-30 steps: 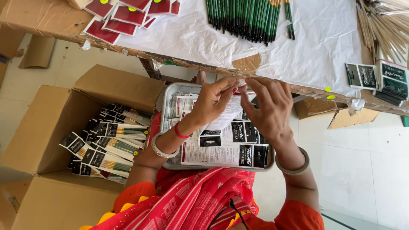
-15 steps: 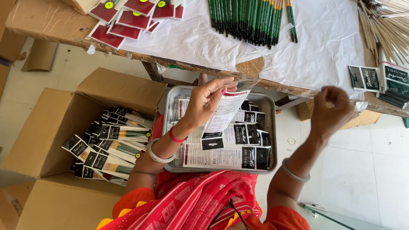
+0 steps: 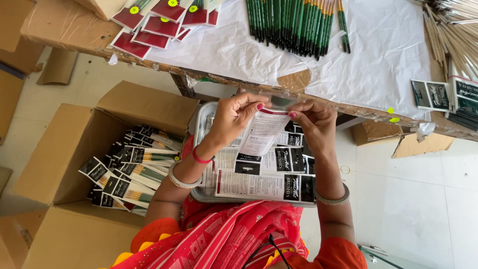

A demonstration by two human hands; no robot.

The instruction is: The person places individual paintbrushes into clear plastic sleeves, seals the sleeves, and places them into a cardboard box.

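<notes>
Item: 1 printed paper insert [image 3: 263, 130], light, thin, floppy; creases easily. My left hand [image 3: 234, 115] and right hand [image 3: 312, 125] pinch its top corners above the tray [image 3: 199, 124].

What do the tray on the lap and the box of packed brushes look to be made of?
Tray: apparently metal, dull silver, with a rolled rim that catches light. Box: brown corrugated cardboard, matte, with creased flaps folded open. Both hands hold a printed paper card.

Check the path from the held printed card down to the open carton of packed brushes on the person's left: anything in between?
Nothing visible blocks it. Both hands, left and right, hold the printed card above the metal tray. The carton is open-topped, its flap folded outward; only the tray's rim lies between.
</notes>
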